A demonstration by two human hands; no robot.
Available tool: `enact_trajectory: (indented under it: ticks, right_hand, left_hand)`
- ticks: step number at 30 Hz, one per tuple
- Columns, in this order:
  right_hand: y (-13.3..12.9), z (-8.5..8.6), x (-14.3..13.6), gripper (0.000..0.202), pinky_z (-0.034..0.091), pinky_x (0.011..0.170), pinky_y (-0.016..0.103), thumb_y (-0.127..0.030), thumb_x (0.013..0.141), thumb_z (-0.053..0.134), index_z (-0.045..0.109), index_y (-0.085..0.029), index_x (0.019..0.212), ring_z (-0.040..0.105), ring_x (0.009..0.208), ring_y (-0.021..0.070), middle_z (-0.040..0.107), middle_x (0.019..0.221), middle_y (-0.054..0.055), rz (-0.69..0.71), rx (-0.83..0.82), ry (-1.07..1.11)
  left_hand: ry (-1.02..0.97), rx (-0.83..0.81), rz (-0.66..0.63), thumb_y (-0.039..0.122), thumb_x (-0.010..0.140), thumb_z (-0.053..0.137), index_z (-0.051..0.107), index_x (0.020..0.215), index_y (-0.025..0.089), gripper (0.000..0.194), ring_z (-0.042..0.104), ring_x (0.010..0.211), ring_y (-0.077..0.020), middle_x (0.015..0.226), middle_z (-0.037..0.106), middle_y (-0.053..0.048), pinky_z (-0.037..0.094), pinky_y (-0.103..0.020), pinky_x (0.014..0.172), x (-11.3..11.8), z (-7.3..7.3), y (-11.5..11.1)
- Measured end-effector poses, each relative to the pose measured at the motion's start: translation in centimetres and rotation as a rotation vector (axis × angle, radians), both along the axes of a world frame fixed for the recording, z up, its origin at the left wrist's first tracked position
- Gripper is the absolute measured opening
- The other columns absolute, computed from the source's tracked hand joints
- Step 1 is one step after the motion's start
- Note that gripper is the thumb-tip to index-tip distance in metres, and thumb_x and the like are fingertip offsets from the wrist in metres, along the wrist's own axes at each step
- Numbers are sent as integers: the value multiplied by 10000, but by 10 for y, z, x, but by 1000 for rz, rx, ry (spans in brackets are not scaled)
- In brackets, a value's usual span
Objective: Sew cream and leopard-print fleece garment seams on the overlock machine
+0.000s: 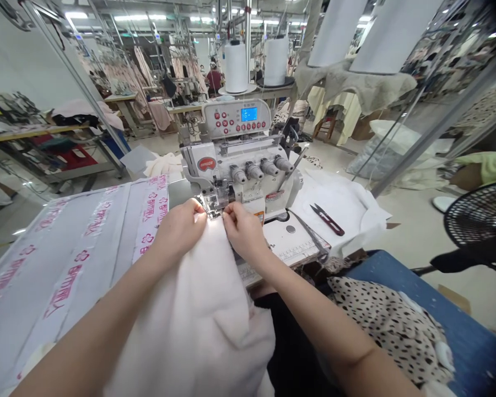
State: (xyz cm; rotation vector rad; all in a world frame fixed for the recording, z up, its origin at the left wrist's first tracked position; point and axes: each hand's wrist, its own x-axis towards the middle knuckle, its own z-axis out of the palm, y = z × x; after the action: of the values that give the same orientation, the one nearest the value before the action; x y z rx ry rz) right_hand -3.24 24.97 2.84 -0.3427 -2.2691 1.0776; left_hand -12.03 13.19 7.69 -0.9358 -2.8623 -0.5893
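Observation:
A long piece of white fabric (206, 298) hangs from the overlock sewing machine (240, 171) down over my lap. Its upper edge lies at the lit presser foot (215, 212). On the left of the foot, my left hand (186, 220) pinches the fabric edge between thumb and fingers. Close to the foot's right side, my right hand (242, 226) pinches the other side of the edge, fingertips almost touching the metal. A blue display (249, 114) glows on the machine's control panel.
Dark red thread snips (327, 219) lie on white cloth right of the machine. Thread cones (235, 66) stand behind it. A black fan (479, 226) is at the far right. Spotted fabric (388, 325) rests on a blue surface (421, 286). A taped, plastic-covered table (82, 248) extends left.

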Motion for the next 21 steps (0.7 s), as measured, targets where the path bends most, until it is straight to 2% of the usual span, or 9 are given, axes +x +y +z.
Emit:
enact_trajectory:
  ticks: [3,6,9,14,17,21]
  right_hand:
    - [-2,-19,25,136,401,655,219,-308,853,471,513,-181,831,520,710,126,555,781,3,197,-270,137]
    - [-10,-41,51,184,387,630,213,-341,780,596,559,-161,774,487,697,120,530,745,-9,446,-429,10]
    - [-18,-54,69,224,324,544,207,-326,743,643,562,-140,648,428,613,103,465,639,-28,577,-511,-132]
    - [-17,-45,92,288,336,572,222,-311,781,606,506,-133,579,430,626,107,464,649,-17,684,-566,-144]
    - [-11,-41,102,351,347,591,230,-315,808,578,444,-140,535,438,634,109,459,645,-14,772,-515,-131]
    - [-10,-44,108,408,345,584,231,-319,814,577,390,-147,495,450,638,109,445,636,-11,767,-425,-114]
  left_hand:
    - [-43,5,-69,321,778,430,502,821,223,129,537,749,-183,792,586,17,342,-278,606,3,2,-9]
    - [-53,-56,-116,385,799,413,488,936,230,220,544,743,-183,814,582,14,359,-283,618,7,7,-23]
    - [-56,-140,-43,438,807,401,503,959,236,271,546,703,-187,762,579,11,357,-283,590,10,12,-34]
    - [-42,-189,12,466,831,368,515,885,248,267,556,743,-198,767,603,12,360,-279,600,16,11,-34]
    - [34,-262,60,434,866,278,479,914,234,288,549,712,-222,736,596,-14,339,-291,577,23,7,-29]
    - [33,-309,83,423,880,234,451,911,233,290,543,670,-225,718,589,-17,325,-293,552,28,6,-24]
